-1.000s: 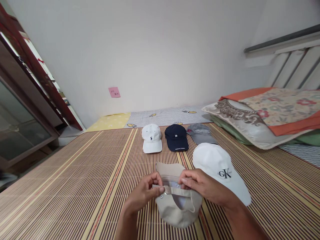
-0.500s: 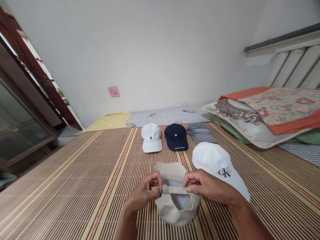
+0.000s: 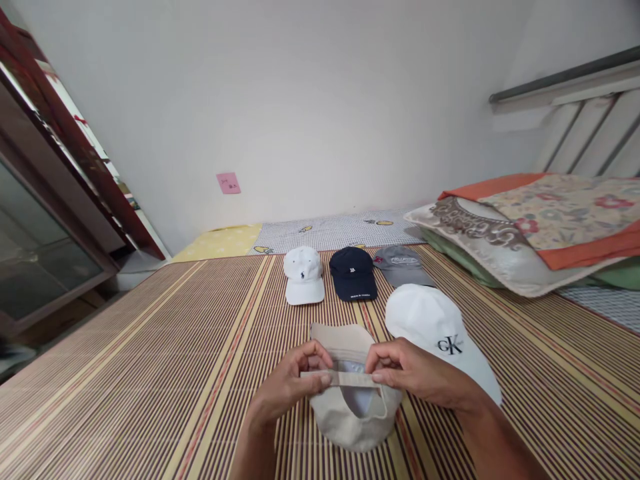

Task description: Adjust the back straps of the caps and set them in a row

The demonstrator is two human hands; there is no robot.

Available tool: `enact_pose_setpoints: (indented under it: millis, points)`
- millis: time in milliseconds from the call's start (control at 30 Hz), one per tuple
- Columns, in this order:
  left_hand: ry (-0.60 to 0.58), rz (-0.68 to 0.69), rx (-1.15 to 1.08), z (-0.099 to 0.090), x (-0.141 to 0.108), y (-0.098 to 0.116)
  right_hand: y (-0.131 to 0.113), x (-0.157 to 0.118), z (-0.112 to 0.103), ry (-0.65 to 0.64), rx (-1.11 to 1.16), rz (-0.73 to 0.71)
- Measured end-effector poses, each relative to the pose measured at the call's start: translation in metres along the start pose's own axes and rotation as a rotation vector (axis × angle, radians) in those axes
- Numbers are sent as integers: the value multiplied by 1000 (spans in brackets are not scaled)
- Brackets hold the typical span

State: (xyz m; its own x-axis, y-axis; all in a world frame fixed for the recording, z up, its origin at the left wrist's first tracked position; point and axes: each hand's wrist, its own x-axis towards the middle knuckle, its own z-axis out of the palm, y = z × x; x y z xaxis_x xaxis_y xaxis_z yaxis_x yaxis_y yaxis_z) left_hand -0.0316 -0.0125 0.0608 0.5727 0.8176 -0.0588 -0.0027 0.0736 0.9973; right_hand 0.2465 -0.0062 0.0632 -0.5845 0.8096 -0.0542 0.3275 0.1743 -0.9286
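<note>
A beige cap (image 3: 356, 430) lies on the striped mat with its back opening towards me and its brim pointing away. Across that opening runs its pale adjusting strap (image 3: 353, 379). My left hand (image 3: 295, 377) pinches the strap's left end between thumb and fingers. At the right end, my right hand (image 3: 407, 370) grips the strap in the same way, thumb below and fingers curled. Just beyond my right hand rests a white cap with black letters (image 3: 430, 320), its brim towards the lower right. The strap's fastening is hidden under my left fingers.
Farther back stand a white cap (image 3: 304, 273), a navy cap (image 3: 353, 273) and a grey cap (image 3: 401, 265) in a row. Pillows (image 3: 500, 243) are stacked at the right on the striped mat (image 3: 200, 373). A pink note (image 3: 229, 183) is on the wall.
My left hand has shifted slightly right along the strap, its thumb now covering the buckle area. A strip of strap shows left of the thumb. My right hand stays put.
</note>
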Motion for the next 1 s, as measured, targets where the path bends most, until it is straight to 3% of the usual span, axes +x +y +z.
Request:
enact_pose_setpoints:
  millis: [233,700,1000]
  points:
    - [12,-4,-2,3,1,2,-8,0,0,-4,12,9]
    - [-15,21,-40,2,-2,1,1,3,1,-3,2,8]
    - [34,40,0,-1,0,0,2,4,2,-15,13,0]
